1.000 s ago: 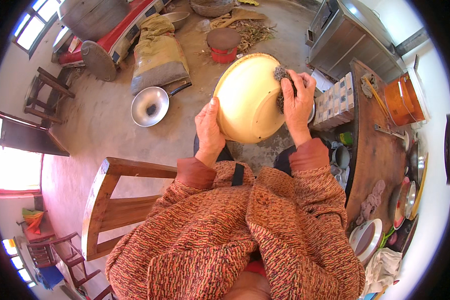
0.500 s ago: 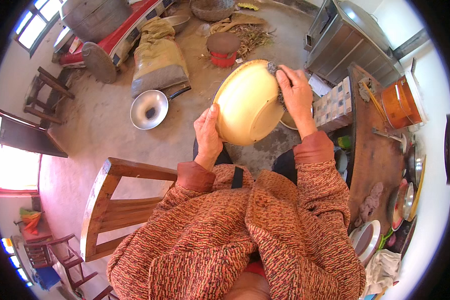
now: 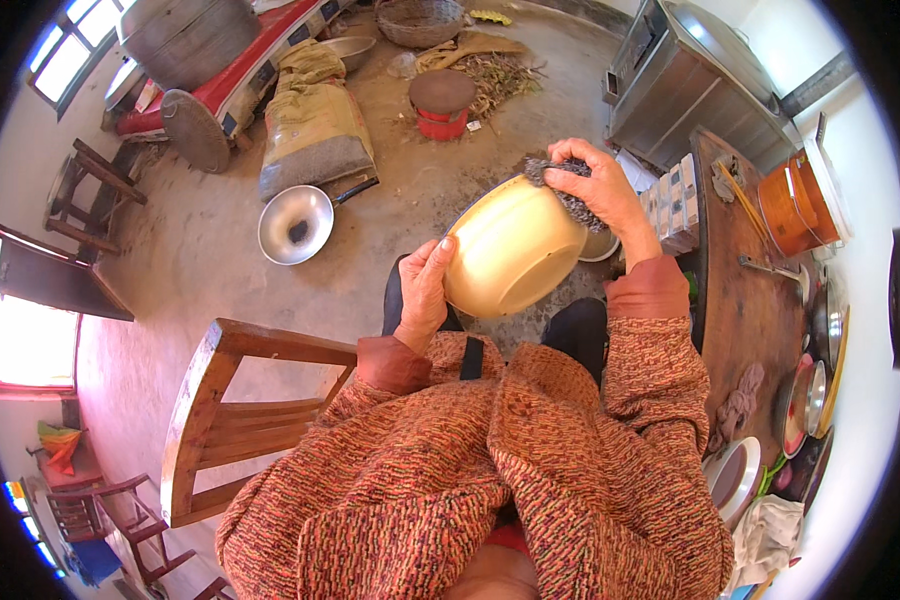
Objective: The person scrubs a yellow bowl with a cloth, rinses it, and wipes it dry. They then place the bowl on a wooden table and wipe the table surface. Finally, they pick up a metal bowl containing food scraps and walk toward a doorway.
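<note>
Holding one basin [image 3: 515,248], tilted, centre of frame.
Left hand [image 3: 424,290]: grip clasping basin's left edge. Right hand [image 3: 607,190]: grip around grey scourer [image 3: 576,209], against basin's upper-right side.

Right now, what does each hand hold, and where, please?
Left hand: a yellow basin, by its left edge. Right hand: a grey scrubber, around its middle.

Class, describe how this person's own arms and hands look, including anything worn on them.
The left hand and right hand are bare, with no gloves. Both arms wear thick, loose sleeves with a flecked rust-orange and dark weave, ending in smooth, plain reddish-brown cuffs.
</note>
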Motion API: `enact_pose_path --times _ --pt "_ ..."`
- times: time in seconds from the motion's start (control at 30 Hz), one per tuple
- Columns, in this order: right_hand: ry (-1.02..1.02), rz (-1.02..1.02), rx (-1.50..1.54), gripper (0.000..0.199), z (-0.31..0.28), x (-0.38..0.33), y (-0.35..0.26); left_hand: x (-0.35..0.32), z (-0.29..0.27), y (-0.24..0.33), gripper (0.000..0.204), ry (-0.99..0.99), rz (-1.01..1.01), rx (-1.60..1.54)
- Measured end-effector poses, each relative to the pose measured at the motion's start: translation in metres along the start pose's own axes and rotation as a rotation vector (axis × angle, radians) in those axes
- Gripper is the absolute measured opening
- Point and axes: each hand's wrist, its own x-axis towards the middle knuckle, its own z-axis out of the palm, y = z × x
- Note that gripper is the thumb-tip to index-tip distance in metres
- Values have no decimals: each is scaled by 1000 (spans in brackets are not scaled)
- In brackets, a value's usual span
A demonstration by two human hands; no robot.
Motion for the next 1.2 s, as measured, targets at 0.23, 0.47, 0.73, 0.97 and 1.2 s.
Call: enact_pose_path --times 0.23,0.47,0.73,0.97,1.2 --pt "-66 261 397 20 -18 -19 -7 3 -8 3 34 -144 20 118" --pt "-128 -3 -57 24 -24 -13 -33 19 18 27 33 -381 -3 393" --pt "121 -361 -656 18 62 -37 -79 13 18 -7 30 -235 110 215" --pt "132 -128 -492 18 25 -24 -67 5 12 5 33 -182 140 289" --pt "274 -16 -420 25 -3 -22 -23 6 10 0 35 -162 167 199"
